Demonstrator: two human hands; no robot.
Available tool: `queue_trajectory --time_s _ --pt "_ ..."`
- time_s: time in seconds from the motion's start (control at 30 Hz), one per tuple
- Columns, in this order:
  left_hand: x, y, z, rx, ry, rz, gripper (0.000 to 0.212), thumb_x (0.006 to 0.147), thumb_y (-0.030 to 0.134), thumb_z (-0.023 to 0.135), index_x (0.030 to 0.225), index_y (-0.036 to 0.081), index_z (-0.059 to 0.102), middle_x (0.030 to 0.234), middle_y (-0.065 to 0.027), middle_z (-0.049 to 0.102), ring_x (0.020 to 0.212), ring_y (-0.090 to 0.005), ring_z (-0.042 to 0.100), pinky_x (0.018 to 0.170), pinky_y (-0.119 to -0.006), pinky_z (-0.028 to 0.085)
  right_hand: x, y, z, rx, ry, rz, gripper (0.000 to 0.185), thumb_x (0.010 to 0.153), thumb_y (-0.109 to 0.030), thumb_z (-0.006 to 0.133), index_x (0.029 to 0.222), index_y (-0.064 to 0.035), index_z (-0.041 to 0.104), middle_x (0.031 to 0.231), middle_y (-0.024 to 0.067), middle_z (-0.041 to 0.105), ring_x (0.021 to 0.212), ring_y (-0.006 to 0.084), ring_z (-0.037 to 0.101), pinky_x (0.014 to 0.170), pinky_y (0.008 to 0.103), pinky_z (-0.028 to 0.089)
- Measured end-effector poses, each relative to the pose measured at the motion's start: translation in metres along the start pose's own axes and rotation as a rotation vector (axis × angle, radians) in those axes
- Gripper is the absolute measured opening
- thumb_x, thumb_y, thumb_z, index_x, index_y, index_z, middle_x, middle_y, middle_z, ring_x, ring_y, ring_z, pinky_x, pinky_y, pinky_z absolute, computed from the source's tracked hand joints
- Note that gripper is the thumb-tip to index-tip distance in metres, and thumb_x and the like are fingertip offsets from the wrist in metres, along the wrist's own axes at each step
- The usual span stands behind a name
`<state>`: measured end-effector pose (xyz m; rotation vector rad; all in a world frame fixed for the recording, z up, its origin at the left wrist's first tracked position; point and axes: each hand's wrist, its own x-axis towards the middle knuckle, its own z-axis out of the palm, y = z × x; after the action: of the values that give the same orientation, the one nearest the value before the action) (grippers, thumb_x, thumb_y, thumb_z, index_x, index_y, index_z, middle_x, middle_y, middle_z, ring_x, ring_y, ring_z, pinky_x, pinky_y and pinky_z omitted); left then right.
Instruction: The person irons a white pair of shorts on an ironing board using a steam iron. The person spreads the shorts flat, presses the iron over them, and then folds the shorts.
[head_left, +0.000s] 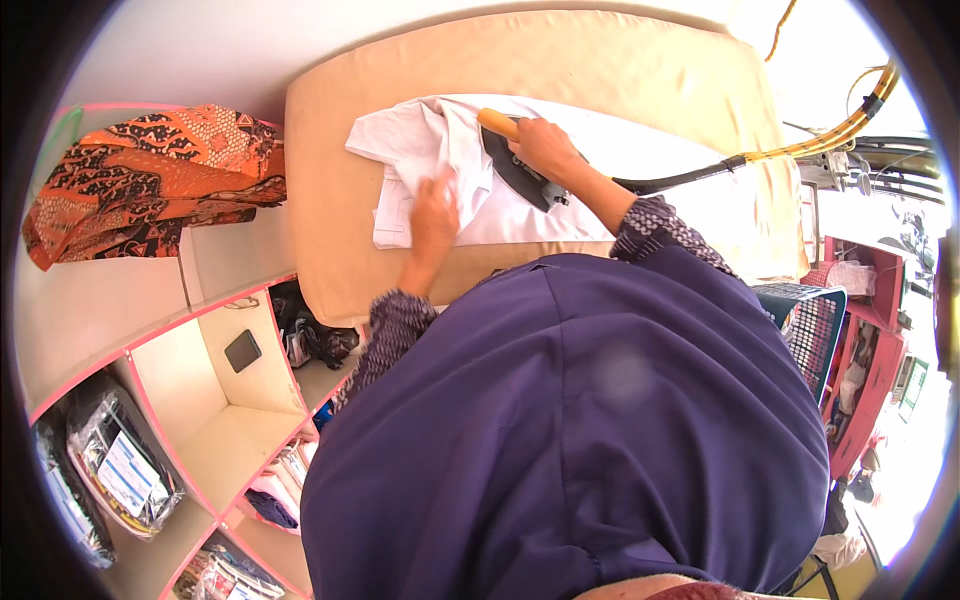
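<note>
A white garment (403, 133) lies on the beige padded ironing surface (600, 52), its left part bunched into folds and its right part spread flatter. My right hand (547, 150) grips the yellow handle of a black iron (517, 174), which rests on the garment. A black hose or cord (675, 181) runs from the iron toward the right. My left hand (435, 210) is over the garment's folded part, left of the iron. It is blurred, so whether the fingers pinch the cloth is unclear.
An orange and black patterned cloth (157, 176) lies on the shelf top at left. Below, pink-edged cubby shelves (202, 375) hold plastic-wrapped bundles (124, 465) and a dark phone-like object (243, 351). At right, yellow-wrapped cables (817, 142) hang near a dark plastic basket (814, 330).
</note>
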<state>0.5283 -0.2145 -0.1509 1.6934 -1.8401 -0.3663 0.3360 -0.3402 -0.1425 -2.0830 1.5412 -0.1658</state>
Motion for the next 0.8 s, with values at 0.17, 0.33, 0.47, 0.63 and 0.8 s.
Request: queue_trajectory --time_s 0.17,0.33,0.47,0.63,0.8 --pt "0.008 0.005 -0.011 -0.185 -0.940 -0.336 0.019 0.082 0.015 0.059 0.096 0.003 0.066 0.081 -0.0168 0.065 0.079 -0.0351 0.062 0.069 -0.041 0.049 0.010 -0.011 0.005 0.015 0.005 0.002 0.026 0.081 -0.023 0.060 0.088 0.0025 0.062 0.083 0.0224 0.065 0.079 0.0377 0.064 0.072 0.0449 0.051" --pt "0.157 -0.040 -0.032 0.376 -0.289 -0.353 0.028 0.085 0.030 0.051 0.092 0.007 0.067 0.093 -0.0157 0.066 0.085 -0.0362 0.062 0.078 -0.045 0.049 -0.027 -0.003 0.004 0.005 -0.079 -0.060 0.028 0.081 -0.025 0.060 0.088 0.0025 0.060 0.084 0.0231 0.064 0.080 0.0391 0.063 0.073 0.0461 0.050" --pt "0.191 -0.107 -0.009 0.460 -0.331 -0.281 0.019 0.084 0.023 0.054 0.094 0.015 0.068 0.108 -0.0075 0.062 0.105 -0.0294 0.056 0.089 -0.045 0.044 -0.053 0.034 -0.012 -0.027 -0.132 0.071 0.028 0.081 -0.025 0.059 0.093 0.0000 0.060 0.088 0.0232 0.064 0.084 0.0398 0.062 0.076 0.0464 0.049" --pt "0.190 -0.100 -0.007 0.528 -0.513 -0.034 0.018 0.077 0.012 0.060 0.094 0.017 0.066 0.105 -0.0034 0.059 0.106 -0.0245 0.054 0.085 -0.040 0.041 -0.051 0.125 -0.052 -0.092 0.029 0.157 0.030 0.080 -0.024 0.060 0.100 -0.0017 0.061 0.089 0.0231 0.064 0.084 0.0384 0.062 0.077 0.0442 0.048" --pt "0.165 -0.114 -0.013 0.433 -0.183 0.229 0.011 0.078 0.007 0.060 0.086 0.014 0.063 0.093 0.0006 0.059 0.096 -0.0211 0.056 0.076 -0.039 0.039 -0.026 0.124 -0.071 -0.137 -0.071 -0.131 0.026 0.078 -0.021 0.062 0.095 -0.0025 0.062 0.085 0.0188 0.064 0.081 0.0367 0.062 0.074 0.0438 0.048"
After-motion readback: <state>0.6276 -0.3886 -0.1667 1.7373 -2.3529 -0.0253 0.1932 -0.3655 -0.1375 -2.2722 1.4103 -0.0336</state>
